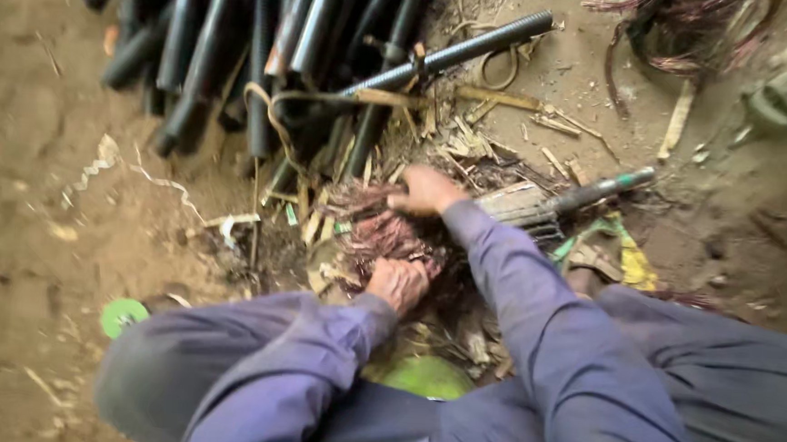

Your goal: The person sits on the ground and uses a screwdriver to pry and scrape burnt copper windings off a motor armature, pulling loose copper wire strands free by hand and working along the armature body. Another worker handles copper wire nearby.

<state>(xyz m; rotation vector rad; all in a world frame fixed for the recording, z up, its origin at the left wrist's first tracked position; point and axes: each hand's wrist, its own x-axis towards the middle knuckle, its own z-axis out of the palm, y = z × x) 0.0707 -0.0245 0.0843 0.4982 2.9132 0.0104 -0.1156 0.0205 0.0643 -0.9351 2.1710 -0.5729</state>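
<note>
A tangled bundle of reddish copper wire (384, 234) lies on the dirt ground between my knees. My left hand (398, 283) is closed on the near end of the bundle. My right hand (426, 190) grips its far end, fingers curled into the strands. Both arms are in purple-blue sleeves. Strips of pale stripped sheathing (457, 143) lie scattered around the wire.
A heap of black cables (232, 38) fills the top left, one long black cable (449, 56) slanting across it. A tool with a green-tipped handle (586, 195) lies right of my right hand. More copper wire (687, 30) sits top right. A green round object (122, 315) lies left.
</note>
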